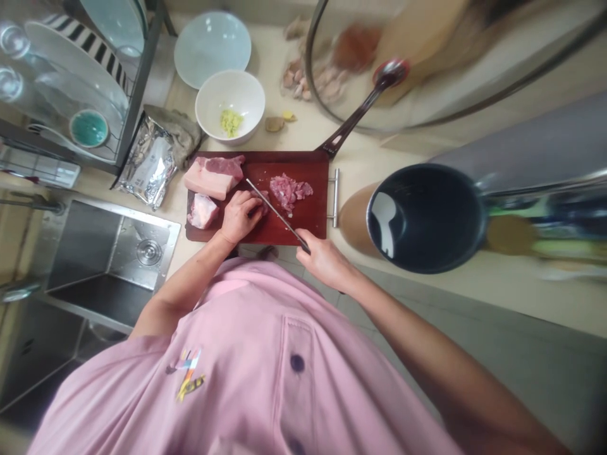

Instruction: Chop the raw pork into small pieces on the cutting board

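On the reddish-brown cutting board [303, 167], my left hand [241, 216] has its fingers curled over a small piece of raw meat [260, 201], mostly hidden beneath them. My right hand [327, 260] grips the dark handle of a knife [279, 217]. Its blade slants up and left across the board, just right of my left fingers. Beyond the blade lies a small heap of chopped meat [289, 191]. A large slab of raw meat with pale fat [213, 177] rests at the board's left end, with a smaller chunk [202, 210] in front of it.
Behind the board stand a white bowl [251, 95] holding chopped pale-green bits and a light-blue plate [213, 44]. A dark pot [431, 218] is to the right; a slotted spoon [360, 107] lies behind. At left are a foil packet [152, 164], a sink [137, 253] and a dish rack [137, 82].
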The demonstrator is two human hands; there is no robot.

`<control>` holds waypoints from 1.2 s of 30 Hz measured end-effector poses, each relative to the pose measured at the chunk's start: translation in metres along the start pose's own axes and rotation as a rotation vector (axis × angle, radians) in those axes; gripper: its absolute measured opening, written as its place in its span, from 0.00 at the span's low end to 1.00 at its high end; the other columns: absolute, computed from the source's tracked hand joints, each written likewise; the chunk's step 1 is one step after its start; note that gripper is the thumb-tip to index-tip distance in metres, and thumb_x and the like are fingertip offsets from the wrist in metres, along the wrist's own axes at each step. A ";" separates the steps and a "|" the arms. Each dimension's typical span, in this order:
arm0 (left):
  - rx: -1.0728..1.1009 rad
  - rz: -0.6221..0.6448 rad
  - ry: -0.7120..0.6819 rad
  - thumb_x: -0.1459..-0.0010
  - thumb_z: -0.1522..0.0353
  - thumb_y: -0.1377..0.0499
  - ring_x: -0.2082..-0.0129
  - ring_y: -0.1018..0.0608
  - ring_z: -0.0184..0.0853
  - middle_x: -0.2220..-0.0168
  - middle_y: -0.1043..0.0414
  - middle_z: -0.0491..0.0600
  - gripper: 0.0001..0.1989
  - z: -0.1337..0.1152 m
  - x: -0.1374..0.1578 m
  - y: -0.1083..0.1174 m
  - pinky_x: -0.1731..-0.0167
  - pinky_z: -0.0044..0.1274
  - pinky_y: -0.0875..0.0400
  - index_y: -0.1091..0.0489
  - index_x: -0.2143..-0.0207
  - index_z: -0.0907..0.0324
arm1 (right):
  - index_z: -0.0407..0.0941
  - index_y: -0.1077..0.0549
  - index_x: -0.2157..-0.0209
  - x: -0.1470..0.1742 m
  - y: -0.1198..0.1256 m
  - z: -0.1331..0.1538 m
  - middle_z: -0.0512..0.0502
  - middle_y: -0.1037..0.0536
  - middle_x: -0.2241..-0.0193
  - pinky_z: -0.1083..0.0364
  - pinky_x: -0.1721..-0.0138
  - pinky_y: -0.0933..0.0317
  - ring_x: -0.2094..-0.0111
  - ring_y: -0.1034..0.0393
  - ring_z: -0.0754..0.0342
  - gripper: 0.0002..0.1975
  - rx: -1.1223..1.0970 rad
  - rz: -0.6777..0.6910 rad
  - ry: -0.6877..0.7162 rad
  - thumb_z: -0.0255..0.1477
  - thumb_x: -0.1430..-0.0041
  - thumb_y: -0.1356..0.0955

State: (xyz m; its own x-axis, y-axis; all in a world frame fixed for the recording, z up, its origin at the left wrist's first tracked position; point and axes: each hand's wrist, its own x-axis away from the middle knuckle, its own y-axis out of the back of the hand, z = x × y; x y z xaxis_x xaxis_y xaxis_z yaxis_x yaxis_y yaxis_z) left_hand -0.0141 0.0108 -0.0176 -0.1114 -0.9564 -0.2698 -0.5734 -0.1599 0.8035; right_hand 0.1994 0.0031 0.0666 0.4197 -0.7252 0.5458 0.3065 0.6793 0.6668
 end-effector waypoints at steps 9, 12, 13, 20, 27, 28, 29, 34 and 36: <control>0.006 -0.007 -0.015 0.41 0.66 0.42 0.63 0.29 0.35 0.65 0.28 0.50 0.07 0.000 0.001 0.002 0.59 0.29 0.31 0.27 0.66 0.59 | 0.44 0.34 0.46 -0.005 -0.009 -0.001 0.44 0.20 0.68 0.56 0.67 0.41 0.68 0.26 0.49 0.22 0.015 -0.033 0.014 0.30 0.42 0.40; 0.011 -0.008 -0.027 0.41 0.66 0.42 0.61 0.29 0.36 0.63 0.27 0.50 0.07 0.000 0.002 0.001 0.59 0.29 0.31 0.26 0.65 0.59 | 0.44 0.33 0.46 -0.005 -0.010 0.000 0.43 0.20 0.68 0.56 0.66 0.41 0.67 0.26 0.48 0.21 0.030 -0.049 0.004 0.30 0.42 0.41; 0.012 -0.010 -0.026 0.41 0.66 0.42 0.61 0.29 0.36 0.63 0.27 0.50 0.07 0.000 0.002 0.001 0.59 0.29 0.31 0.26 0.65 0.59 | 0.44 0.33 0.47 -0.005 -0.010 0.000 0.43 0.20 0.68 0.55 0.66 0.41 0.67 0.26 0.48 0.21 0.036 -0.060 0.011 0.30 0.42 0.40; 0.016 -0.056 -0.037 0.40 0.65 0.42 0.62 0.29 0.35 0.64 0.26 0.49 0.07 0.001 0.003 -0.002 0.60 0.28 0.31 0.27 0.66 0.59 | 0.44 0.33 0.46 0.004 -0.010 -0.010 0.45 0.21 0.70 0.57 0.67 0.40 0.70 0.28 0.51 0.22 -0.030 -0.034 -0.001 0.30 0.42 0.40; 0.032 -0.037 -0.023 0.39 0.65 0.44 0.61 0.28 0.34 0.65 0.27 0.49 0.08 -0.002 0.005 0.001 0.57 0.30 0.31 0.27 0.66 0.58 | 0.45 0.29 0.51 -0.001 -0.001 -0.009 0.47 0.22 0.71 0.57 0.67 0.39 0.71 0.29 0.53 0.18 -0.161 -0.139 0.000 0.31 0.42 0.40; 0.040 -0.053 -0.025 0.39 0.65 0.44 0.60 0.28 0.35 0.63 0.27 0.50 0.08 -0.003 0.006 0.002 0.57 0.30 0.31 0.27 0.65 0.58 | 0.45 0.30 0.49 0.003 0.000 -0.008 0.47 0.22 0.71 0.57 0.67 0.39 0.71 0.30 0.52 0.20 -0.158 -0.145 0.006 0.31 0.42 0.40; 0.045 -0.080 -0.022 0.39 0.65 0.44 0.59 0.28 0.35 0.62 0.27 0.50 0.07 -0.003 0.007 0.003 0.56 0.31 0.31 0.28 0.65 0.58 | 0.45 0.32 0.47 0.009 0.000 -0.007 0.47 0.22 0.71 0.57 0.66 0.39 0.71 0.30 0.52 0.21 -0.150 -0.142 0.016 0.31 0.42 0.40; 0.034 -0.180 0.014 0.39 0.68 0.45 0.58 0.27 0.35 0.61 0.27 0.51 0.06 0.000 0.012 0.007 0.55 0.31 0.31 0.29 0.63 0.59 | 0.42 0.34 0.43 0.028 -0.002 0.000 0.45 0.22 0.72 0.56 0.68 0.39 0.73 0.29 0.52 0.25 -0.034 -0.083 0.032 0.31 0.41 0.40; 0.027 -0.155 0.010 0.39 0.68 0.45 0.59 0.28 0.35 0.63 0.27 0.51 0.07 0.000 0.011 0.005 0.56 0.30 0.31 0.28 0.63 0.59 | 0.42 0.34 0.43 0.029 -0.003 -0.001 0.45 0.22 0.72 0.57 0.69 0.40 0.73 0.29 0.52 0.25 -0.005 -0.060 0.036 0.31 0.41 0.40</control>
State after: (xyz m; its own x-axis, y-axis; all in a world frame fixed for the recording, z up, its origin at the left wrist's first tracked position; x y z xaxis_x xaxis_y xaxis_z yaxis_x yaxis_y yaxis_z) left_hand -0.0188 -0.0009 -0.0164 -0.0117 -0.9231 -0.3845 -0.6048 -0.2996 0.7378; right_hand 0.2111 -0.0198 0.0802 0.4310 -0.7604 0.4859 0.3363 0.6350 0.6954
